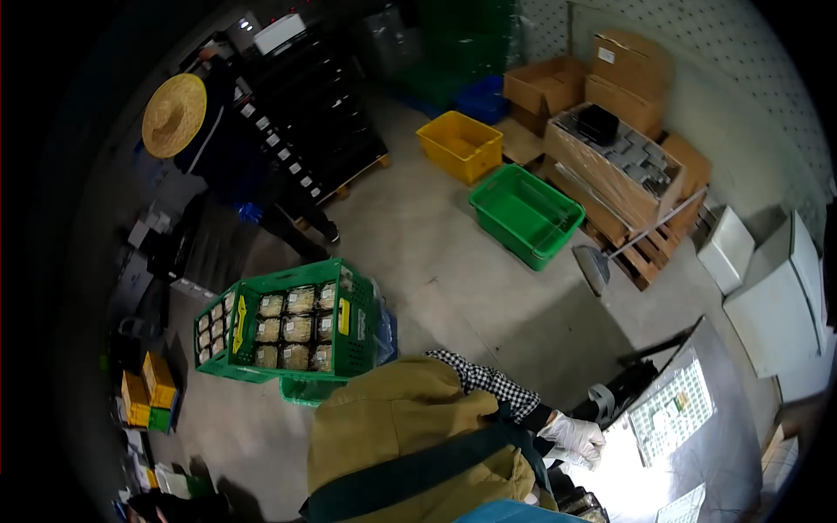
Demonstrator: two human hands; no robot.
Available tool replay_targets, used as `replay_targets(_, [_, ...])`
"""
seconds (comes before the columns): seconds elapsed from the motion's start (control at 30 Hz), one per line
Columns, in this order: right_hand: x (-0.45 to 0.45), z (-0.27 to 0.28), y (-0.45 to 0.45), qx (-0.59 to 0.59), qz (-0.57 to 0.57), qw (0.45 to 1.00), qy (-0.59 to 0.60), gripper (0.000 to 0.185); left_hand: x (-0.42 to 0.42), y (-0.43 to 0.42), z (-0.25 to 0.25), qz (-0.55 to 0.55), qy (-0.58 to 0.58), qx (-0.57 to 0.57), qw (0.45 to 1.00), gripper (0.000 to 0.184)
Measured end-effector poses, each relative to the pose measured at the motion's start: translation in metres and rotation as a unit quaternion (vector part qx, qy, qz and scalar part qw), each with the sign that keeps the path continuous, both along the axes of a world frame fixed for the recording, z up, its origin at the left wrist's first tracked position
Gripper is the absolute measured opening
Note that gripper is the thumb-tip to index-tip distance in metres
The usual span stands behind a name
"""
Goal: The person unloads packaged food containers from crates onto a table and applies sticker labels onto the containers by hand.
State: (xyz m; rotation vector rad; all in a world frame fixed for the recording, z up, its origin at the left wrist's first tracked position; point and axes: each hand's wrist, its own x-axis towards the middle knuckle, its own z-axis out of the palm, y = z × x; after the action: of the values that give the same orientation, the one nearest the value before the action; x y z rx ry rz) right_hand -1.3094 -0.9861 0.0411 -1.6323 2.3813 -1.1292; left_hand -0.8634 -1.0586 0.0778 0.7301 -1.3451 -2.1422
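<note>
My right hand [575,439], in a thin white glove below a checked sleeve, is at the left edge of a shiny metal table [737,418]. Its fingers are curled together; what they hold, if anything, is too small to make out. A sheet of green-and-white labels [676,410] lies on the table to the right of the hand. Dark packs [582,504] show below it at the bottom edge. My left hand is not visible.
Green crates [344,362] of packed food stand at left. A person in a straw hat [174,115] stands by stacked black trays [323,105]. Yellow [460,144] and green [527,213] bins, a broom [593,268] and a pallet with boxes [641,261] are on the floor.
</note>
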Motion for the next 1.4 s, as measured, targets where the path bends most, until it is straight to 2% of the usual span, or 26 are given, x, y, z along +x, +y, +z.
replay_targets(0.07, [0.019, -0.012, -0.032, 0.029, 0.132, 0.984, -0.116, 0.033, 0.021, 0.005, 0.013, 0.059, -0.022, 0.016, 0.998, 0.036])
replay_targets(0.1, [0.03, -0.018, -0.043, 0.06, 0.18, 0.969, -0.16, 0.033, 0.045, 0.01, 0.055, 0.064, -0.021, 0.042, 0.997, 0.036])
replay_targets(0.13, [0.07, -0.012, -0.053, 0.115, 0.228, 0.949, -0.185, 0.028, 0.028, 0.014, -0.005, 0.144, 0.047, -0.143, 0.978, 0.032])
replay_targets(0.17, [0.117, 0.0, -0.064, 0.172, 0.273, 0.923, -0.208, 0.024, 0.012, 0.017, -0.064, 0.241, 0.093, -0.321, 0.911, 0.029])
replay_targets(0.2, [0.164, 0.011, -0.075, 0.229, 0.313, 0.893, -0.228, 0.02, 0.031, 0.027, -0.027, 0.191, 0.012, -0.109, 0.976, 0.028])
replay_targets(0.23, [0.197, 0.006, -0.067, 0.196, 0.344, 0.889, -0.231, 0.019, 0.037, 0.037, -0.02, 0.235, 0.007, 0.041, 0.971, 0.025])
replay_targets(0.27, [0.254, 0.036, -0.055, 0.15, 0.389, 0.864, -0.284, 0.019, 0.043, 0.043, -0.036, 0.241, -0.021, -0.019, 0.97, 0.027])
replay_targets(0.3, [0.29, 0.069, -0.048, 0.219, 0.414, 0.836, -0.284, 0.025, 0.047, 0.055, -0.044, 0.289, -0.051, -0.125, 0.948, 0.03])
replay_targets(0.33, [0.311, 0.091, -0.041, 0.288, 0.438, 0.804, -0.282, 0.032, 0.051, 0.064, -0.04, 0.311, -0.056, -0.132, 0.94, 0.03])
replay_targets(0.37, [0.322, 0.09, -0.028, 0.287, 0.454, 0.791, -0.295, 0.026, 0.058, 0.073, -0.029, 0.332, -0.061, -0.138, 0.931, 0.031])
replay_targets(0.4, [0.332, 0.083, -0.016, 0.285, 0.469, 0.777, -0.308, 0.023, 0.065, 0.084, -0.016, 0.331, -0.04, -0.047, 0.942, 0.03])
replay_targets(0.43, [0.336, 0.078, -0.004, 0.303, 0.454, 0.789, -0.283, 0.03, 0.071, 0.094, -0.005, 0.326, -0.018, 0.045, 0.944, 0.03])
replay_targets(0.53, [0.352, 0.076, 0.028, 0.317, 0.396, 0.784, -0.357, 0.027, 0.069, 0.114, -0.017, 0.324, 0.016, 0.037, 0.945, 0.034])
replay_targets(0.63, [0.368, 0.087, 0.051, 0.279, 0.382, 0.803, -0.364, 0.021, 0.067, 0.121, -0.025, 0.312, 0.019, 0.029, 0.949, 0.031])
replay_targets(0.7, [0.372, 0.092, 0.064, 0.272, 0.369, 0.805, -0.377, 0.019, 0.07, 0.122, -0.02, 0.332, -0.034, -0.176, 0.926, 0.029])
replay_targets(0.77, [0.377, 0.094, 0.076, 0.236, 0.364, 0.819, -0.375, 0.019, 0.071, 0.13, -0.014, 0.327, 0.052, -0.09, 0.939, 0.027])
replay_targets(0.8, [0.383, 0.095, 0.078, 0.228, 0.361, 0.828, -0.364, 0.019, 0.078, 0.136, 0.009, 0.326, 0.094, -0.046, 0.939, 0.027])
replay_targets(0.97, [0.381, 0.093, 0.081, 0.188, 0.373, 0.845, -0.333, 0.019, 0.079, 0.142, 0.011, 0.317, 0.047, 0.021, 0.947, 0.026])
replay_targets(1.07, [0.38, 0.091, 0.089, 0.178, 0.36, 0.851, -0.339, 0.02, 0.077, 0.145, -0.007, 0.338, -0.027, -0.177, 0.924, 0.027])
replay_targets(1.1, [0.375, 0.079, 0.089, 0.17, 0.362, 0.846, -0.352, 0.02, 0.074, 0.142, -0.021, 0.348, -0.083, -0.323, 0.876, 0.027])
replay_targets(1.13, [0.375, 0.076, 0.09, 0.162, 0.364, 0.841, -0.365, 0.02, 0.074, 0.141, -0.025, 0.348, -0.137, -0.46, 0.805, 0.027])
replay_targets(1.17, [0.374, 0.075, 0.091, 0.167, 0.36, 0.841, -0.368, 0.019, 0.074, 0.141, -0.027, 0.34, -0.149, -0.459, 0.807, 0.026])
replay_targets(1.23, [0.373, 0.074, 0.092, 0.168, 0.355, 0.848, -0.355, 0.019, 0.077, 0.15, -0.009, 0.316, -0.057, -0.213, 0.923, 0.025])
replay_targets(1.3, [0.373, 0.074, 0.093, 0.171, 0.348, 0.854, -0.348, 0.019, 0.083, 0.157, 0.006, 0.29, -0.037, -0.113, 0.95, 0.024])
replay_targets(1.37, [0.372, 0.076, 0.093, 0.175, 0.34, 0.857, -0.345, 0.02, 0.087, 0.158, 0.009, 0.28, -0.092, -0.175, 0.939, 0.024])
replay_targets(1.4, [0.37, 0.075, 0.092, 0.179, 0.34, 0.858, -0.34, 0.02, 0.088, 0.159, 0.012, 0.282, -0.081, -0.179, 0.939, 0.024])
